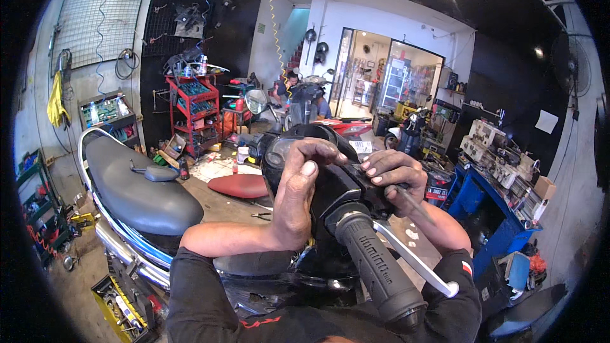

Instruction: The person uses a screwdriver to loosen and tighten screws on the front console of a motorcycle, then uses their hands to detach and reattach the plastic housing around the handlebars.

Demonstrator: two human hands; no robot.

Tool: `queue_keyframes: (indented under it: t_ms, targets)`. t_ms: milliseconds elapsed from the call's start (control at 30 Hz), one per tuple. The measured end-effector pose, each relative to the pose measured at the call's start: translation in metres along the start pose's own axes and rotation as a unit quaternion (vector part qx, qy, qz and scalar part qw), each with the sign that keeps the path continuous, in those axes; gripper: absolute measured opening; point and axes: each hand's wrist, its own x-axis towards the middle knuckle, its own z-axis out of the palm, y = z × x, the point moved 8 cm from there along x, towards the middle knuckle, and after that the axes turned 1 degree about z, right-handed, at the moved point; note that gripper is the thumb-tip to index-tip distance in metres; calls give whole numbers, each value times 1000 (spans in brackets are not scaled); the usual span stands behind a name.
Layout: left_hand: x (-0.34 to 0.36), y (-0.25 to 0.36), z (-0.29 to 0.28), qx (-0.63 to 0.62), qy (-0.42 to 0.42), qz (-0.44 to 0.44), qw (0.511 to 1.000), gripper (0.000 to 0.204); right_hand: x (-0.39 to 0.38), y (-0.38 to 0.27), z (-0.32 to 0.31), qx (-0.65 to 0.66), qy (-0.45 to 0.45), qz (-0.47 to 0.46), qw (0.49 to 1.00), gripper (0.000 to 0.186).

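Note:
A black scooter handlebar cover point(337, 181) stands right in front of me. My left hand point(297, 187) is closed over its left side, with the thumb up and the fingers curled onto the top. At the cover's right side, my right hand point(397, 178) has its fingertips on the black housing. A slim grey rod-like tool point(418, 208) sticks out below its fingers, slanting down to the right; its kind is unclear. The black rubber grip point(378, 267) points toward me, with a silver brake lever point(416, 259) beside it. What lies beneath my fingertips is hidden.
To the left stands another scooter with a grey seat point(143, 184). A red tool cart point(194, 111) is behind it. A red seat point(238, 185) and pliers point(261, 216) lie on the floor. A blue bench point(486, 206) bears a machine at right. Another person point(291, 82) is farther back.

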Motion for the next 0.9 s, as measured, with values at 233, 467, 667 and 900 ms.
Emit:
queue_keyframes:
  t_ms: [233, 467, 667, 900]
  targets:
    - [25, -8, -13, 247, -203, 46, 947, 70, -106, -2, -105, -156, 283, 173, 930, 31]
    - [22, -23, 3, 371, -377, 22, 848, 88, -335, -34, -112, -395, 449, 463, 654, 27]
    - [22, -25, 8, 361, -346, 41, 865, 79, -425, 46, 87, -154, 386, 636, 650, 27]
    - [18, -31, -2, 316, -261, 36, 911, 70, -498, -7, 200, 10, 318, 739, 594, 27]
